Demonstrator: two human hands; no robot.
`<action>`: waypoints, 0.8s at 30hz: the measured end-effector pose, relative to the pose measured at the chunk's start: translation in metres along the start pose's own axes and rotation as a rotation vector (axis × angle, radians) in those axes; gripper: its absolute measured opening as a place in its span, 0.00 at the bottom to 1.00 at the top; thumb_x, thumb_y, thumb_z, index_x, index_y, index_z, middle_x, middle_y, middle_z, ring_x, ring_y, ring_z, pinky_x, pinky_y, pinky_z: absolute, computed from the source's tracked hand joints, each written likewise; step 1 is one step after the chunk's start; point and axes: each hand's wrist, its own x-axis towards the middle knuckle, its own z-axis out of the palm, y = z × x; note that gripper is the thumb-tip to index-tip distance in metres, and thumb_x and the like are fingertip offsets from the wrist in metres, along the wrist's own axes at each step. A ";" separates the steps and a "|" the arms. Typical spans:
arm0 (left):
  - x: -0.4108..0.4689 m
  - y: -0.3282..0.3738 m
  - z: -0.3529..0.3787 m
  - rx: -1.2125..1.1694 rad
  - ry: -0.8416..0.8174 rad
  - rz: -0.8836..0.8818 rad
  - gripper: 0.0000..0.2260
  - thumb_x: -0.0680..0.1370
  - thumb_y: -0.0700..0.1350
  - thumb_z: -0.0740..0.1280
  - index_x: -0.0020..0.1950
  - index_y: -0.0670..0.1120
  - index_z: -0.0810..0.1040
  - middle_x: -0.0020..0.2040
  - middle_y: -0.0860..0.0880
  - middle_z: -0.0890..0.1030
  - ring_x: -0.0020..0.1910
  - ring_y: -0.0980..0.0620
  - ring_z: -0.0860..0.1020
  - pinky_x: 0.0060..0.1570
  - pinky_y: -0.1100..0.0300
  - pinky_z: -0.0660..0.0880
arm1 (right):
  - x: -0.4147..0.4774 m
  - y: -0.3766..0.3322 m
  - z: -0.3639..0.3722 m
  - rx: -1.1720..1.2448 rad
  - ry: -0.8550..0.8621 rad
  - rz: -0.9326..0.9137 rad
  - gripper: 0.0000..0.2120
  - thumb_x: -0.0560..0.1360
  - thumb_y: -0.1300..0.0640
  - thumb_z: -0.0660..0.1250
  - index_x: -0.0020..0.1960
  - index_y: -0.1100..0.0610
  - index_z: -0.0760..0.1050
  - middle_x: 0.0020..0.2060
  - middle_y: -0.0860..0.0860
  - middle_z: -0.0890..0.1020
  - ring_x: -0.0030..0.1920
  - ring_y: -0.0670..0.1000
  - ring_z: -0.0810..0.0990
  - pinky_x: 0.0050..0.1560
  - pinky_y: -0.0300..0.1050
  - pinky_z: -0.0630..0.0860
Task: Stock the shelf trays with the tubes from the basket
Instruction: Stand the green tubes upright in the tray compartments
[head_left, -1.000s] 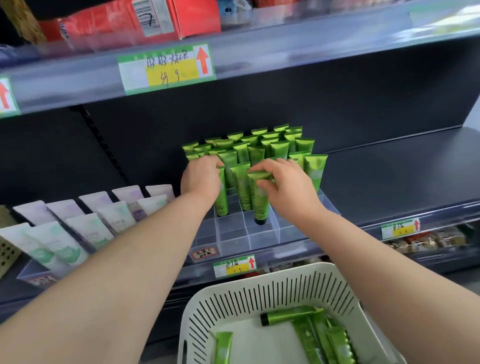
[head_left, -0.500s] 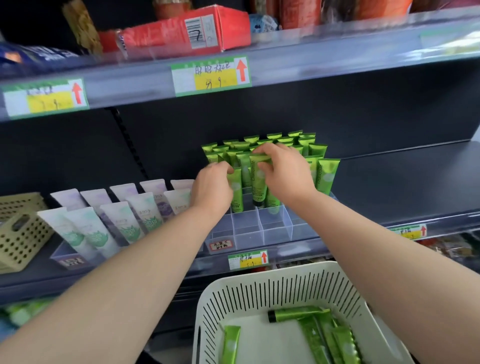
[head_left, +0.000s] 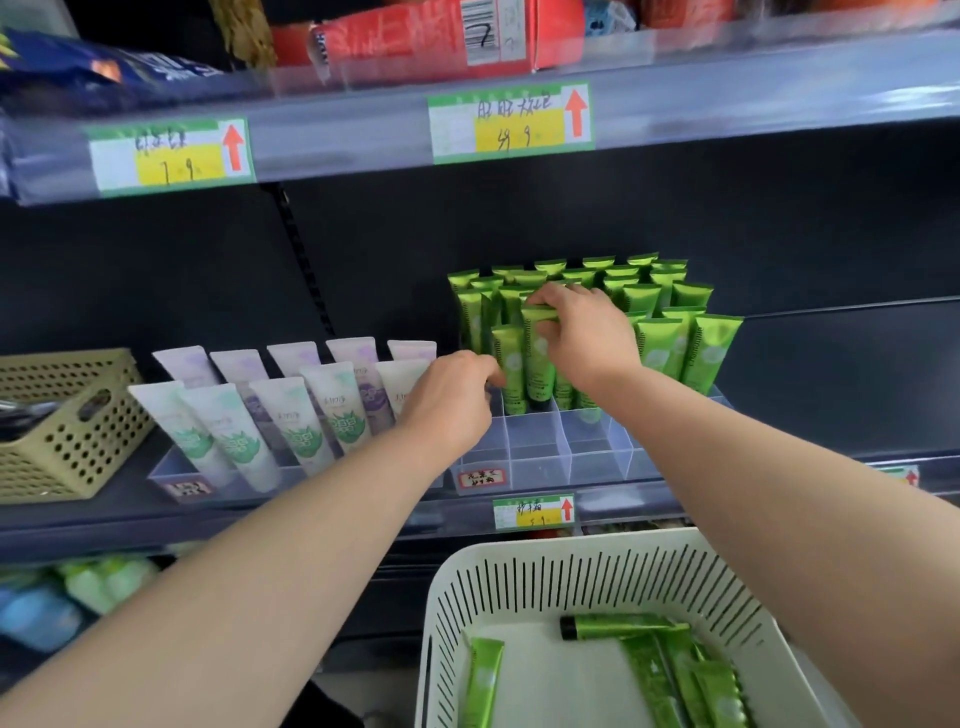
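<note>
A clear divided tray (head_left: 540, 457) on the middle shelf holds several upright green tubes (head_left: 675, 343); its front row of compartments has none. My right hand (head_left: 582, 332) pinches the top of one green tube (head_left: 537, 358) standing among the front ones. My left hand (head_left: 452, 395) is at the tray's left edge, fingertips curled against the neighbouring green tube (head_left: 510, 364); the far side of the fingers is hidden, so a grip cannot be told. Below, the white slotted basket (head_left: 571, 551) has several green tubes (head_left: 618, 626) lying flat in it.
Left of the tray stand white and purple tubes (head_left: 291, 415) in another clear tray, then a beige perforated basket (head_left: 67, 431). The upper shelf edge (head_left: 727, 88) with price labels overhangs close above. Dark bare shelf (head_left: 831, 374) lies to the right.
My right hand carried its tube from the front of the tray back in beside the others. My left hand slid down and left along its tube. The view shifted right.
</note>
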 end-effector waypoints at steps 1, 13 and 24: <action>0.000 0.000 0.001 -0.010 0.001 -0.005 0.15 0.78 0.34 0.63 0.58 0.49 0.80 0.59 0.50 0.78 0.55 0.48 0.76 0.52 0.53 0.76 | -0.001 0.001 0.003 -0.003 -0.017 0.008 0.16 0.78 0.59 0.61 0.64 0.50 0.73 0.56 0.52 0.78 0.59 0.58 0.72 0.50 0.51 0.72; 0.000 0.002 0.010 -0.039 0.029 -0.025 0.16 0.76 0.33 0.65 0.58 0.49 0.79 0.57 0.51 0.78 0.55 0.49 0.76 0.53 0.53 0.76 | -0.008 0.009 0.019 -0.144 -0.049 -0.038 0.16 0.78 0.57 0.63 0.65 0.49 0.73 0.57 0.51 0.79 0.60 0.56 0.69 0.55 0.52 0.67; -0.029 0.027 0.018 -0.062 0.015 0.012 0.15 0.77 0.35 0.63 0.59 0.50 0.79 0.58 0.50 0.79 0.58 0.47 0.76 0.54 0.50 0.75 | -0.070 0.024 0.006 -0.136 0.077 -0.098 0.16 0.76 0.60 0.64 0.63 0.53 0.74 0.56 0.53 0.78 0.58 0.59 0.71 0.49 0.52 0.67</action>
